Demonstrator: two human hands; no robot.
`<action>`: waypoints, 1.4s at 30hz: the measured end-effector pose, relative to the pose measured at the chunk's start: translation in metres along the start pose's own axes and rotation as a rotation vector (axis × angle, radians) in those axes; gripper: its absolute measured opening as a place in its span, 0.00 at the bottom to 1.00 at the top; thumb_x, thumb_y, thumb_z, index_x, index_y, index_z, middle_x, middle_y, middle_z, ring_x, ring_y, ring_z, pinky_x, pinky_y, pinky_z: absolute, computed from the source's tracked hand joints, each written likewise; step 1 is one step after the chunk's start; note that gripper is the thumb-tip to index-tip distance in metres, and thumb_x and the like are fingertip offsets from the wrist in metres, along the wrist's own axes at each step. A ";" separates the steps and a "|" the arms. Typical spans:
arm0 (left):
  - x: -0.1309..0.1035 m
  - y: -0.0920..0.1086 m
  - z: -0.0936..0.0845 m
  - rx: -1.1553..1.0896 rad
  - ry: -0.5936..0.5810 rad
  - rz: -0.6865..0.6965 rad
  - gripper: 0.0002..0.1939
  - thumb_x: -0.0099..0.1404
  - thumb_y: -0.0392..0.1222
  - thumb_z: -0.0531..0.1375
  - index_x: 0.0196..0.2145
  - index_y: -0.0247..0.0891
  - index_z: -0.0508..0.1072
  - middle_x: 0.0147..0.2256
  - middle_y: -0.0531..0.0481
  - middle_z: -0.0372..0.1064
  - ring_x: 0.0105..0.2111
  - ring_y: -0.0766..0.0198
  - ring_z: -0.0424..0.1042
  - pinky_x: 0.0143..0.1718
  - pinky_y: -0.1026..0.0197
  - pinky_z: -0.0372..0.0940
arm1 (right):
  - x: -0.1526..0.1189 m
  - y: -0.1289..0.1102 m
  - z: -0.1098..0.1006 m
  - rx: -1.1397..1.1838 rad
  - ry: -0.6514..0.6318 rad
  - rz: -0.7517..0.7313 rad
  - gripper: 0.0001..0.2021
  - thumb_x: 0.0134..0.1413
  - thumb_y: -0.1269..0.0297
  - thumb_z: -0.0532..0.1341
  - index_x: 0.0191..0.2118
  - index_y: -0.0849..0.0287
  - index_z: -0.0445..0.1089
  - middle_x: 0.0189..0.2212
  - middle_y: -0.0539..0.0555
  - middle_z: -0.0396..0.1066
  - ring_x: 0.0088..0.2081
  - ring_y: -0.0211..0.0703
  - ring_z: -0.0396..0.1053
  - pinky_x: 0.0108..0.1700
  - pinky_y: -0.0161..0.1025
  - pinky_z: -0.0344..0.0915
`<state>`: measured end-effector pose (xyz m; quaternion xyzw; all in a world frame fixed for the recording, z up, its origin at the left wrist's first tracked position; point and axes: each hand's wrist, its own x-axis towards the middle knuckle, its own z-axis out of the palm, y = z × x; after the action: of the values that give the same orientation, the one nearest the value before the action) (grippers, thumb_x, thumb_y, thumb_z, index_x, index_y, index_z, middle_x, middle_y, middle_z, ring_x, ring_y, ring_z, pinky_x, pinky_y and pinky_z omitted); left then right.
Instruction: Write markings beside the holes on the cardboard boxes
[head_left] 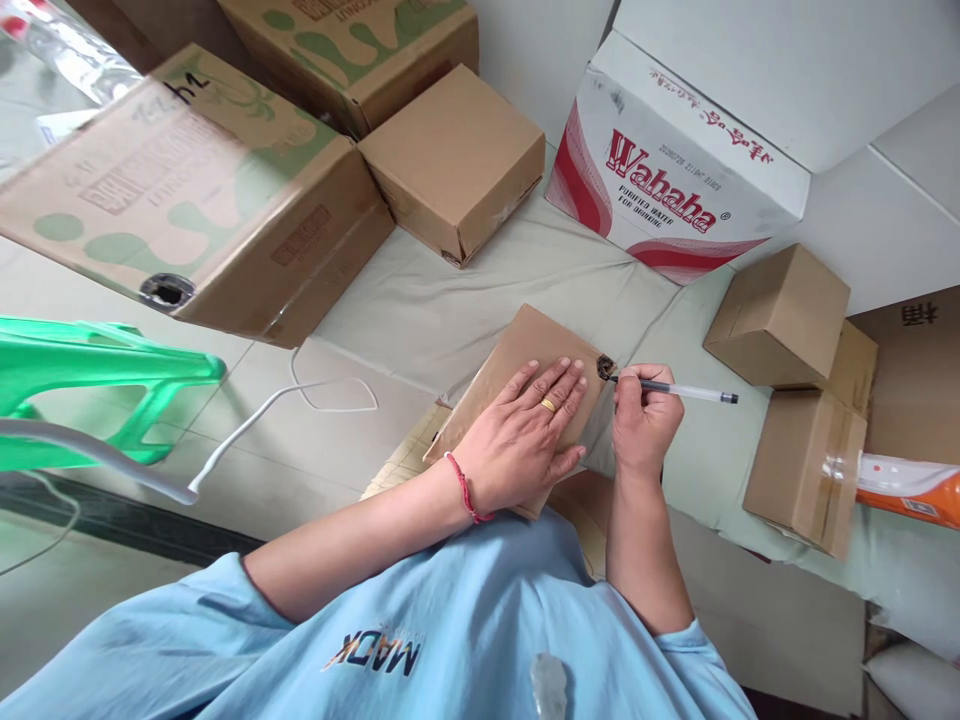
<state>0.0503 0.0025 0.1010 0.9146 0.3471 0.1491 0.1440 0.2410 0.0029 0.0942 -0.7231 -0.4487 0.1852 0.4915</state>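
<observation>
A small brown cardboard box (519, 338) lies in front of my body. My left hand (525, 425) rests flat on its top, fingers stretched out, with a ring and a red cord bracelet showing. At the box's right corner is a dark, ragged hole (605, 367). My right hand (646, 415) pinches a pen (694, 392) with a clear barrel and black end, close to its tip. The pen's tip is at the edge of the hole; whether it goes inside, I cannot tell.
Large printed cartons (202, 200) and a plain box (457, 150) stand at upper left. A white Wahaha carton (645, 180) is behind. Small boxes (780, 310) and an orange-white packet (911, 488) sit right. A green stool (142, 390) and white cable (247, 440) are left.
</observation>
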 end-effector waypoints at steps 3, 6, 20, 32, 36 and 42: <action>0.000 0.000 0.000 0.002 0.011 0.005 0.39 0.81 0.56 0.55 0.77 0.25 0.58 0.78 0.35 0.52 0.78 0.46 0.54 0.79 0.42 0.46 | 0.000 0.001 -0.001 -0.035 -0.005 -0.002 0.10 0.64 0.56 0.62 0.34 0.55 0.69 0.23 0.43 0.66 0.24 0.36 0.62 0.31 0.36 0.60; 0.000 0.000 0.000 0.001 0.007 0.004 0.39 0.81 0.56 0.55 0.77 0.25 0.58 0.78 0.35 0.52 0.78 0.46 0.54 0.79 0.42 0.46 | 0.001 0.003 -0.002 -0.046 0.015 -0.002 0.09 0.64 0.57 0.62 0.34 0.55 0.69 0.23 0.43 0.66 0.24 0.37 0.62 0.31 0.36 0.61; 0.000 0.000 0.000 -0.010 -0.002 -0.003 0.39 0.81 0.56 0.55 0.77 0.25 0.58 0.78 0.35 0.52 0.78 0.46 0.53 0.79 0.42 0.46 | 0.002 0.000 0.004 -0.033 0.008 -0.017 0.10 0.64 0.55 0.62 0.33 0.54 0.69 0.24 0.44 0.68 0.25 0.37 0.64 0.32 0.36 0.61; 0.000 -0.001 0.000 -0.006 0.004 0.001 0.39 0.81 0.56 0.54 0.77 0.25 0.58 0.78 0.35 0.52 0.78 0.46 0.53 0.80 0.42 0.46 | 0.010 0.001 0.012 -0.015 0.026 -0.033 0.13 0.66 0.51 0.62 0.35 0.55 0.69 0.25 0.45 0.69 0.27 0.39 0.67 0.36 0.37 0.65; 0.000 -0.001 0.001 -0.002 0.007 0.003 0.39 0.81 0.56 0.55 0.77 0.25 0.58 0.78 0.35 0.52 0.79 0.46 0.53 0.80 0.42 0.45 | 0.012 0.003 0.014 0.005 0.024 -0.042 0.16 0.67 0.48 0.62 0.36 0.55 0.69 0.25 0.45 0.69 0.28 0.38 0.67 0.36 0.37 0.65; 0.000 0.000 0.002 0.002 0.019 0.007 0.39 0.81 0.56 0.55 0.77 0.25 0.58 0.78 0.36 0.52 0.78 0.46 0.54 0.79 0.42 0.46 | 0.018 0.005 0.010 -0.011 0.061 -0.066 0.18 0.68 0.45 0.63 0.37 0.55 0.69 0.25 0.45 0.68 0.28 0.39 0.67 0.37 0.37 0.65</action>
<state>0.0505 0.0022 0.0993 0.9145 0.3455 0.1578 0.1395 0.2459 0.0228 0.0881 -0.7159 -0.4579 0.1443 0.5069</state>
